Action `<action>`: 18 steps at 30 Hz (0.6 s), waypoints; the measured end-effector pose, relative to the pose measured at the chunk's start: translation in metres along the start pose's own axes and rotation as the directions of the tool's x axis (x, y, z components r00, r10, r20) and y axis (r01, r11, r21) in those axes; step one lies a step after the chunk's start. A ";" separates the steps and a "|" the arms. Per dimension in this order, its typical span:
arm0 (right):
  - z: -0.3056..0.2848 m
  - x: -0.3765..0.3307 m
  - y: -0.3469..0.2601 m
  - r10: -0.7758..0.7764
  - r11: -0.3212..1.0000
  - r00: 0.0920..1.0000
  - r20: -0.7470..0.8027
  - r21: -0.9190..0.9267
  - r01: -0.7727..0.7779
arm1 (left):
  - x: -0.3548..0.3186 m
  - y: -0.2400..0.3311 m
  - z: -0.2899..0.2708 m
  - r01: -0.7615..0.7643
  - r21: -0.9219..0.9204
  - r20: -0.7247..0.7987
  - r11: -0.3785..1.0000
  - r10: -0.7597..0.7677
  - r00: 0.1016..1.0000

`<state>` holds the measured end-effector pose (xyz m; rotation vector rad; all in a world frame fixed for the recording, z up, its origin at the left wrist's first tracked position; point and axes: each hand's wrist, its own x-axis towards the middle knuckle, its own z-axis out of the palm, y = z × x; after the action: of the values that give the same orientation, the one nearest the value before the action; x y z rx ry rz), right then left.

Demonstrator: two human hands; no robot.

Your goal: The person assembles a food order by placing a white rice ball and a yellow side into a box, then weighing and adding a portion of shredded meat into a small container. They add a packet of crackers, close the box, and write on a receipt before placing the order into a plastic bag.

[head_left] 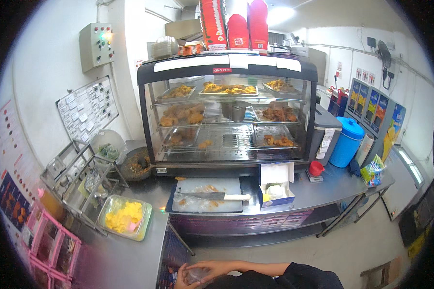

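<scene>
At the lower edge, my left hand and my right hand meet around a small, see-through, rounded thing that looks like thin plastic. Its kind cannot be made out. The fingers of both hands curl about it from either side. Beyond them on the steel counter lies a white cutting board with brown crumbs. A knife with a white handle rests across the board, blade to the left. Right of it stands an open cardboard box with something white inside.
A glass-fronted warmer holds trays of fried food. To the left are a tub of yellow food, a metal rack and a pink rack. A blue drum, a red cup and a counter edge stand right.
</scene>
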<state>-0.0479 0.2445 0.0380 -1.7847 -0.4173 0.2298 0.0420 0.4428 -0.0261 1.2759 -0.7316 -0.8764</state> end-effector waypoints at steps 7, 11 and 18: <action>0.042 -0.026 0.010 -0.043 0.999 0.961 0.273 0.002 0.044 | -0.095 -0.024 0.075 -0.079 0.031 -0.308 0.996 0.085 0.947; 0.082 -0.036 0.027 0.015 0.956 0.837 0.546 0.238 -0.173 | -0.152 -0.038 0.119 0.021 -0.091 -0.526 0.996 -0.066 0.848; 0.141 -0.046 0.011 -0.098 0.948 0.837 0.538 0.307 -0.086 | -0.174 -0.023 0.126 0.061 -0.134 -0.638 0.989 -0.134 0.758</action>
<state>-0.1409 0.3498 -0.0115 -1.3711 -0.7486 0.7767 -0.1554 0.5311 -0.0271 1.4120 -0.0597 -0.4826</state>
